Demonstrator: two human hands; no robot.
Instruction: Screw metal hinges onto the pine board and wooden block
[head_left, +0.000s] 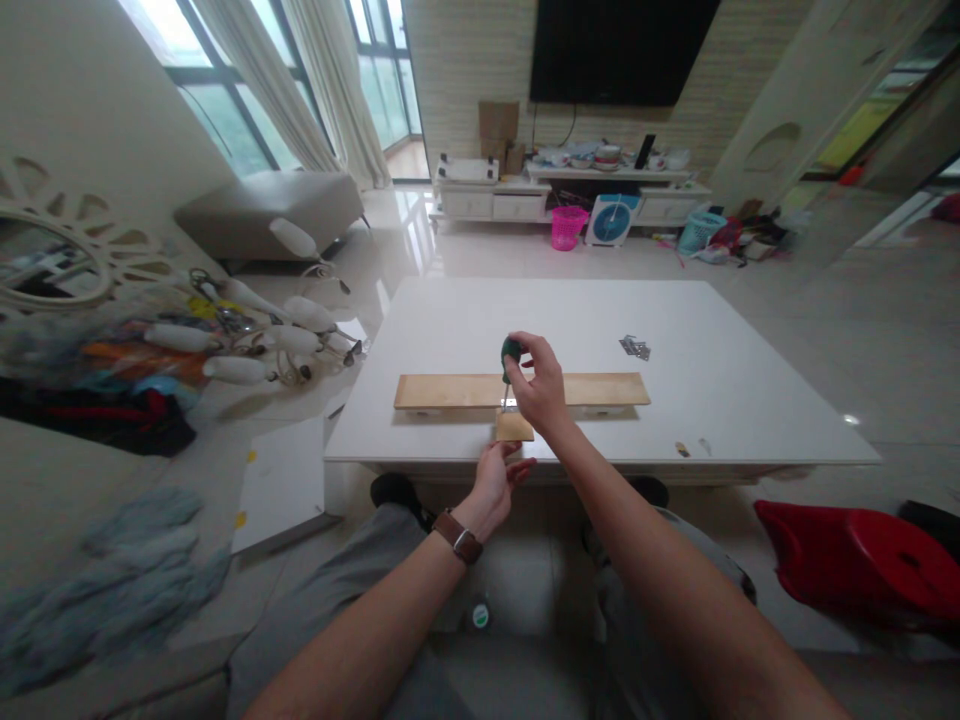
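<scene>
My right hand (541,385) is closed round the green handle of a screwdriver (511,352). The tool stands upright, its shaft pointing down at a small metal plate (509,403) between a long wooden board (450,390) and a short wooden piece (514,427). The long board lies crosswise on the white table, raised slightly on supports. At the table's front edge my left hand (495,487) grips the near end of the short piece, its lower fingers curled loosely. Whether the screwdriver tip sits in a screw is too small to tell.
Several metal plates (635,347) lie on the white table (720,370) to the right. Small bits (682,449) rest near its front edge. A red stool (862,565) is at the right, a white panel (281,480) and a lamp with several white shades (292,340) at the left.
</scene>
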